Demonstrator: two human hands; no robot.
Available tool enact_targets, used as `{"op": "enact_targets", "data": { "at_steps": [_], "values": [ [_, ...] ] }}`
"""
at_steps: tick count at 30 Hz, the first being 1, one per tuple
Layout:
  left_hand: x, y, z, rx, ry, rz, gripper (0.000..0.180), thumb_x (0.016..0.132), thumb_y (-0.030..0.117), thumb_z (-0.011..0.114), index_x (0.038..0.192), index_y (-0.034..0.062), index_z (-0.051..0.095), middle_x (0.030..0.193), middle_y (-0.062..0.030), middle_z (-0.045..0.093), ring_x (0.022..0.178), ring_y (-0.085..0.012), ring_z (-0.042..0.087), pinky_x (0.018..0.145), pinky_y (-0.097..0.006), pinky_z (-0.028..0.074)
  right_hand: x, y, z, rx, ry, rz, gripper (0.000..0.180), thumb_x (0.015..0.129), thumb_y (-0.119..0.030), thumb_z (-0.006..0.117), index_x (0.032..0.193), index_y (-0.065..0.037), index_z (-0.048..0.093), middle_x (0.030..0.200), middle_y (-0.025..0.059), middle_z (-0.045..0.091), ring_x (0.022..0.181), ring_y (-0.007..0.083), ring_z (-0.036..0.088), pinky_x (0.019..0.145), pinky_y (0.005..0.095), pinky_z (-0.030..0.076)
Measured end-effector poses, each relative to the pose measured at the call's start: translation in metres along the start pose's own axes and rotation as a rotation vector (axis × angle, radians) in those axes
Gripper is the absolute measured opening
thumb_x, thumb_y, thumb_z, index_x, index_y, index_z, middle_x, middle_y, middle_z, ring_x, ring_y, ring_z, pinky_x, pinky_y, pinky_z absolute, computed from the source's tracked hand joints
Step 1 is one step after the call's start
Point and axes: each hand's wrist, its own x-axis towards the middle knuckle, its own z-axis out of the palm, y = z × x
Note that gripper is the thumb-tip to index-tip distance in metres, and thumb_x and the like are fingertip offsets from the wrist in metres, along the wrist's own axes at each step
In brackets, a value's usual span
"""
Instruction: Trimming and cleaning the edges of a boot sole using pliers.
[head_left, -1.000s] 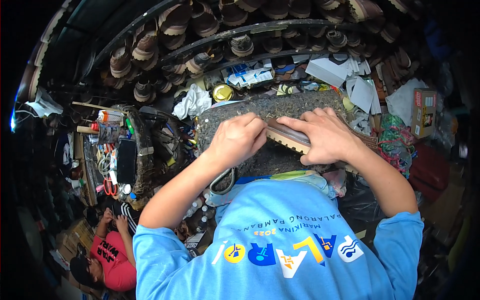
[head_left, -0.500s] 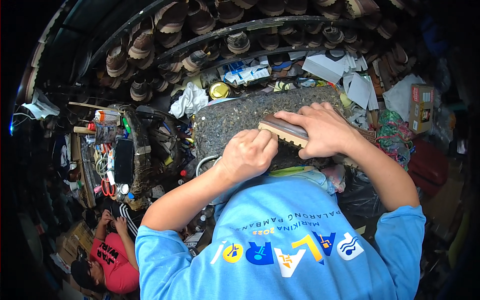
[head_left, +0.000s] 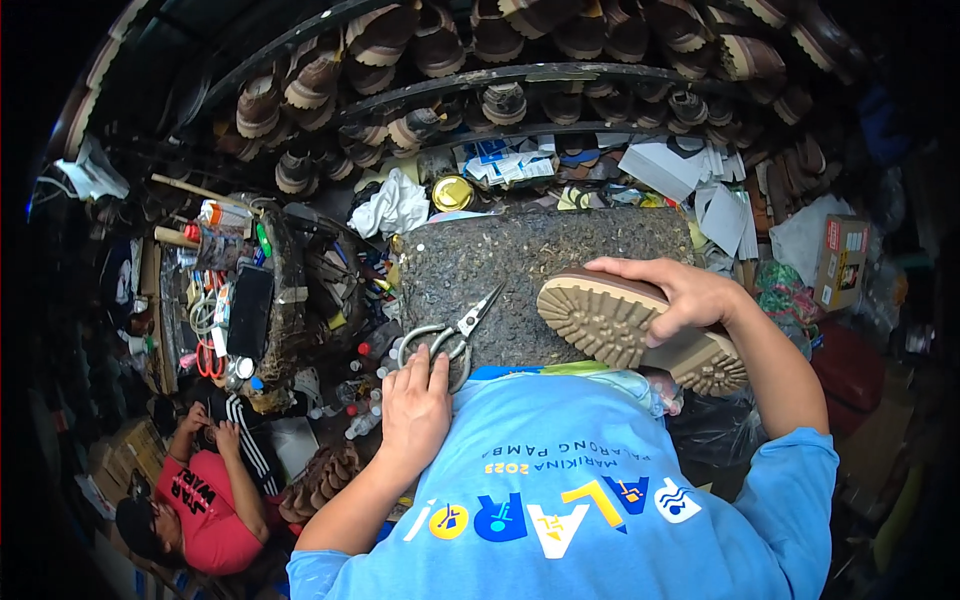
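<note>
My right hand grips a brown shoe by its side, thumb across the waist of the sole. The shoe's tan, deeply lugged sole is turned up, with the toe to the left and the heel to the right. A pair of metal scissors with large looped handles lies on the dark, rough work block, blades slanting away to the right. My left hand rests at the near handle loop, fingers stretched out and touching it. Its thumb is not clearly visible.
Racks of brown shoes curve across the far side. Behind the block are a white cloth, a yellow-topped can and papers. A cluttered tool stand is at left. Another person in red sits lower left.
My left hand has left the sole's edge and moved back to the scissors, now uncovered. My right hand has tilted the shoe sole-up and moved it right. The view has shifted slightly.
</note>
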Motion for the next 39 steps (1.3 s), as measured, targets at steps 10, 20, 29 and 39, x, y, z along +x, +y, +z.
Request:
{"op": "enact_targets", "data": {
  "at_steps": [10,20,29,39],
  "values": [
    [0.056,-0.048,-0.055,-0.777,-0.277,-0.11,0.07,0.068,-0.001,0.073,0.138,0.0038,0.068,0.098,-0.0165,0.073,0.088,-0.031,0.068,0.085,-0.04,0.054,-0.003,-0.005,0.005,0.313,-0.243,-0.072,0.12,0.054,-0.015,0.081,0.164,-0.003,0.036,0.153,0.016,0.057,0.139,0.0242,0.054,0.12,0.0366,0.036],
    [0.095,-0.051,-0.096,-0.697,-0.349,0.283,0.078,0.066,0.008,0.073,0.144,0.0146,0.067,0.126,-0.0115,0.076,0.112,-0.0249,0.073,0.093,-0.038,0.046,-0.007,-0.007,0.009,0.289,-0.275,-0.102,0.12,0.053,-0.014,0.08,0.164,-0.002,0.036,0.151,0.015,0.058,0.138,0.0239,0.055,0.12,0.0369,0.037],
    [0.094,-0.053,-0.093,-0.636,-0.322,0.294,0.075,0.062,0.005,0.073,0.136,0.0182,0.073,0.113,-0.0075,0.08,0.088,-0.0256,0.074,0.082,-0.036,0.048,-0.009,-0.007,0.013,0.314,-0.294,-0.116,0.118,0.054,-0.013,0.08,0.163,-0.002,0.037,0.15,0.0147,0.059,0.136,0.0232,0.057,0.119,0.0361,0.037],
    [0.08,-0.078,-0.092,-0.658,-0.275,0.267,0.082,0.061,0.001,0.07,0.141,0.0167,0.069,0.127,-0.0114,0.076,0.099,-0.0259,0.075,0.084,-0.035,0.047,-0.013,-0.011,0.013,0.24,-0.265,-0.16,0.118,0.055,-0.018,0.083,0.164,-0.004,0.038,0.153,0.0149,0.058,0.138,0.0236,0.055,0.12,0.036,0.037]
  ]
}}
